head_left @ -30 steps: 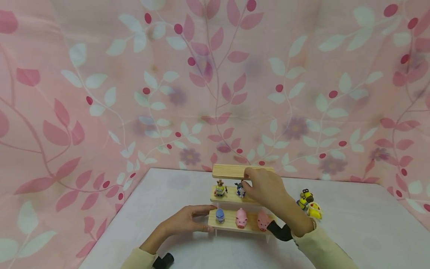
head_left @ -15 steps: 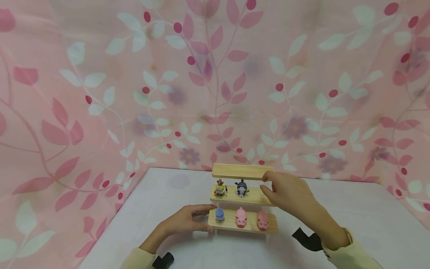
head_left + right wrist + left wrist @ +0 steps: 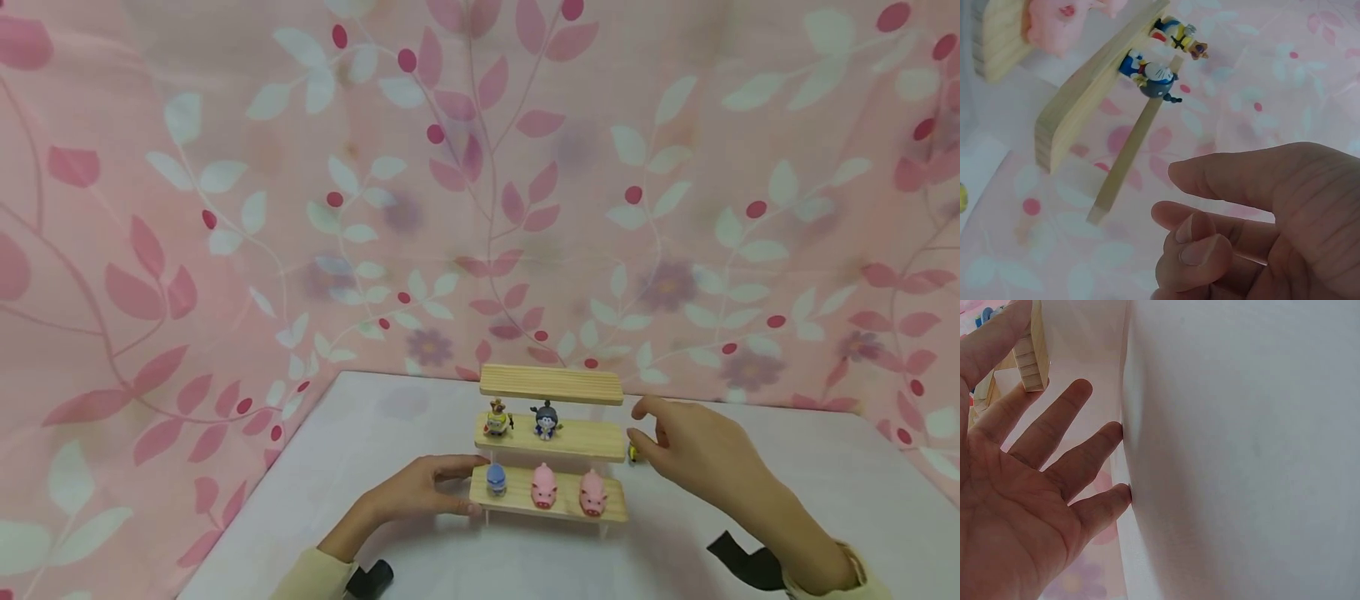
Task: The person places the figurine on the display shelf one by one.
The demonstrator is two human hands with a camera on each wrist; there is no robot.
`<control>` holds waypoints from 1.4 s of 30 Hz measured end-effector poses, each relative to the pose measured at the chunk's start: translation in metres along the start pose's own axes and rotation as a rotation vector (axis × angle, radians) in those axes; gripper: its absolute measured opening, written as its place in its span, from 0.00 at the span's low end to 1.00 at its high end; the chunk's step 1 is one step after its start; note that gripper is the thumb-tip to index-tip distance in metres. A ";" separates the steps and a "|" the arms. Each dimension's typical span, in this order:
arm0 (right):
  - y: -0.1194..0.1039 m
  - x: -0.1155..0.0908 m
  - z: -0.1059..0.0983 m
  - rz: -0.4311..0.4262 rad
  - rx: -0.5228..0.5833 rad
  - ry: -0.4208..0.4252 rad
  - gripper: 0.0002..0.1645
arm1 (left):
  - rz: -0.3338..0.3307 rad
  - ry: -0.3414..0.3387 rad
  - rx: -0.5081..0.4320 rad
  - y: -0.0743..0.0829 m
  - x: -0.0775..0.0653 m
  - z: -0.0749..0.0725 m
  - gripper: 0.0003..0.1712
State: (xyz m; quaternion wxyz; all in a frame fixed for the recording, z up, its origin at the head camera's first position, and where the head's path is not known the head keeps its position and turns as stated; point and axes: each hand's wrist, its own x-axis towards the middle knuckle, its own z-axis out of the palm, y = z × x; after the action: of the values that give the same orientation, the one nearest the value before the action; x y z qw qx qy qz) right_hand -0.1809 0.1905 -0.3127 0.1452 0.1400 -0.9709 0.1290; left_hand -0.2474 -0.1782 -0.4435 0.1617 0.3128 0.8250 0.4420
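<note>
My left hand [image 3: 414, 493] pinches the lowest left board end of a pale wooden three-tier shelf [image 3: 588, 437] on the white table [image 3: 397, 425]. My right hand [image 3: 697, 437], thumb and index parted, holds nothing just beside it. Shelf probably light, stiff; best held by board ends, lest pink pig figurines [image 3: 543, 490] tip.

A white table [image 3: 487, 567] is spreading across the lower part of the head view, with a three-tier wooden stand [image 3: 520, 435] standing at lower centre. Its bottom board [image 3: 567, 493] is carrying, left to right, a blue figurine [image 3: 497, 479], a pink pig [image 3: 543, 487] and a second pig [image 3: 592, 494]. The middle board [image 3: 596, 440] is bearing a yellow figurine [image 3: 497, 419] and a dark-topped figurine [image 3: 546, 422].
</note>
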 end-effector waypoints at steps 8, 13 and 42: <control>0.026 -0.008 0.004 0.071 0.011 -0.072 0.14 | -0.017 0.004 -0.008 0.003 0.000 0.000 0.35; 0.047 -0.011 0.008 0.094 0.016 -0.102 0.15 | -0.007 0.004 -0.016 0.003 0.000 0.001 0.33; 0.152 0.003 0.043 0.246 0.160 -0.379 0.28 | -0.003 0.004 -0.017 0.001 0.000 0.000 0.36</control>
State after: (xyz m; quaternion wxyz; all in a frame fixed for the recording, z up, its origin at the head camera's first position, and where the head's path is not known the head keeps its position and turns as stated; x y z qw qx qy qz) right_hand -0.2413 0.3182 -0.3831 -0.0681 0.0534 -0.9772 0.1939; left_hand -0.2464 -0.1777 -0.4425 0.1635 0.3091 0.8220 0.4496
